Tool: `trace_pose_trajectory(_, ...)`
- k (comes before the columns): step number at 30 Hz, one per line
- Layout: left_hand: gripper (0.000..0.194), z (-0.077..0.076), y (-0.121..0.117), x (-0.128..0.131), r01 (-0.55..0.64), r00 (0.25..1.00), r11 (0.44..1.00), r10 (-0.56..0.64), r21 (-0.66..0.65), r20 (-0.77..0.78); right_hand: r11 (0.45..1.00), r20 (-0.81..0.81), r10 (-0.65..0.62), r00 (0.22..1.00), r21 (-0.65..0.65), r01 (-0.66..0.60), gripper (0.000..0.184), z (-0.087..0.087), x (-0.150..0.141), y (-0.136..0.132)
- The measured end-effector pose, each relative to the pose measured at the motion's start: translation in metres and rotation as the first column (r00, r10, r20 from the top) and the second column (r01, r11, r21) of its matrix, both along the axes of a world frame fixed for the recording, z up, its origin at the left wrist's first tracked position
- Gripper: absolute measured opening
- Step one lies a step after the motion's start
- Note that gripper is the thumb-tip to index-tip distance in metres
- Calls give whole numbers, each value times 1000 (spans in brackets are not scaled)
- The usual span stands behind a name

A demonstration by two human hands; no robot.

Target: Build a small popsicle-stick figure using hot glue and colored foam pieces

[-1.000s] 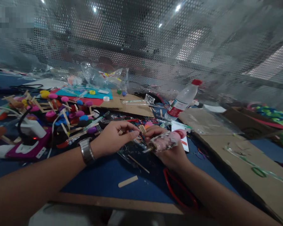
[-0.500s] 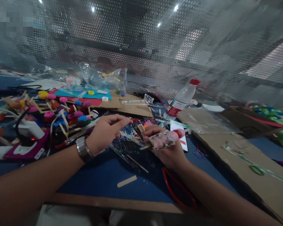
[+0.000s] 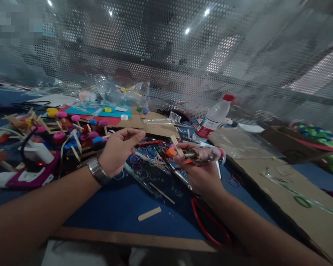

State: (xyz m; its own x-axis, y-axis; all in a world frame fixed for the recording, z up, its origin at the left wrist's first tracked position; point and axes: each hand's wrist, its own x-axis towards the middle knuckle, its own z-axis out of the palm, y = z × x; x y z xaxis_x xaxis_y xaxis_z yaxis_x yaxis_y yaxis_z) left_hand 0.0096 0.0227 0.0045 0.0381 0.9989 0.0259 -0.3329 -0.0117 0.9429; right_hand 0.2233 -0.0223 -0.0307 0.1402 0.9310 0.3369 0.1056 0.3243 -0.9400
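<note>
My left hand, with a metal watch on its wrist, is closed in a pinch above the table; what sits between its fingertips is hidden or too small to name. My right hand grips a pinkish, clear-wrapped roll with a metal-looking tip pointing left. By its fingertips a small bundle of wooden sticks stands up, beside an orange round piece. Under the right wrist lie red-handled scissors, partly covered. Thin rubber bands and plastic scraps are spread between both hands.
Craft sticks with coloured caps crowd the left, near a purple power strip with cables. A red-capped bottle stands behind my right hand. Cardboard lies right, a box beyond it. A loose craft stick lies in front.
My left hand has drawn slightly left, away from the right. My right hand has turned the wrapped roll, lifting its tip, and shows more of the sticks and the scissors below.
</note>
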Motion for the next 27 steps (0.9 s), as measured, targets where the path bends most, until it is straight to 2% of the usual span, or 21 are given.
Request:
trace_pose_trajectory(4,9,0,-7,3,163,987,982,-164,-93,2,1000,64,6,998,21,-8,33,4,1,-3)
trace_pose_trajectory(7,25,0,-9,4,232,973,955,-226,-183,55,1000,48,18,999,12,-19,30,3,2,-4)
trace_pose_trajectory(10,31,-2,-8,5,229,973,950,-229,-214,25,998,6,58,998,4,-58,29,0,2,-2)
trace_pose_trajectory(13,27,-4,-9,7,250,966,944,-259,-216,-14,997,9,71,997,22,-71,27,0,2,-2)
trace_pose_trajectory(19,23,-6,-14,6,379,916,915,-392,-141,-84,997,49,81,996,14,-82,29,5,1,-5)
trace_pose_trajectory(23,12,-8,-13,7,407,905,904,-418,-131,-73,998,52,62,997,13,-63,28,7,1,-6)
trace_pose_trajectory(27,11,-11,-11,8,423,895,901,-432,-102,-108,999,73,40,996,13,-42,27,8,0,-7)
